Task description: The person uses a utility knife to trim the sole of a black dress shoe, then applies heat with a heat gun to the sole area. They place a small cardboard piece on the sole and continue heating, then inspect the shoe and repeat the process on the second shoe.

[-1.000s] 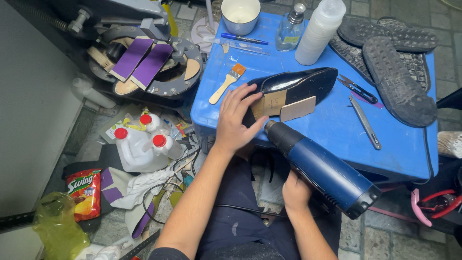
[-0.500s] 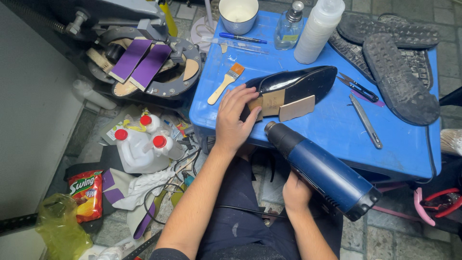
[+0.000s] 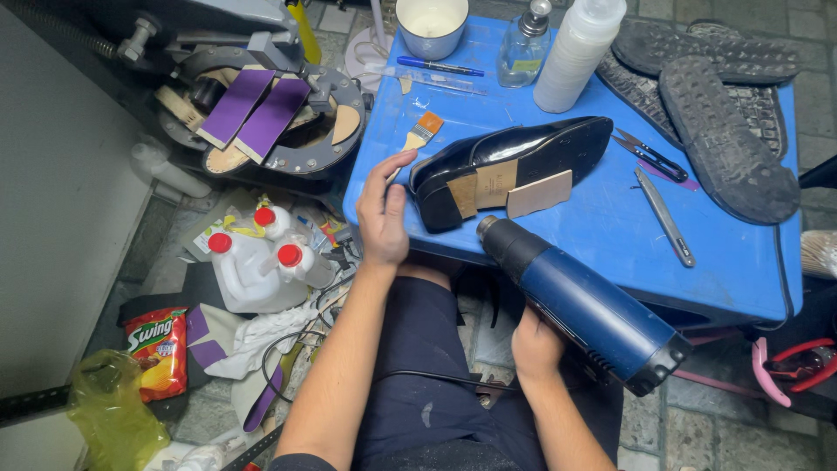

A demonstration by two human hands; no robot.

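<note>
A glossy black dress shoe (image 3: pixel 514 157) lies sole-up on the blue table (image 3: pixel 610 235), with tan leather patches on its sole and a loose tan piece (image 3: pixel 540 194) beside it. My left hand (image 3: pixel 384 214) is open with fingers spread, just left of the shoe's heel, at most brushing it. My right hand (image 3: pixel 536 344) grips the handle of a blue heat gun (image 3: pixel 580 301). The gun's black nozzle points at the shoe's heel from a short distance.
On the table are a white cup (image 3: pixel 432 24), pen, glass bottle, white squeeze bottle (image 3: pixel 577 54), small brush (image 3: pixel 420 133), scissors, a metal tool (image 3: pixel 664 218) and black rubber soles (image 3: pixel 724 131). Left on the floor: a machine with purple strips, red-capped jugs (image 3: pixel 257 262), a snack bag, rags.
My left hand has come off the shoe's heel and moved left, fingers now spread. The heat gun stays aimed at the heel.
</note>
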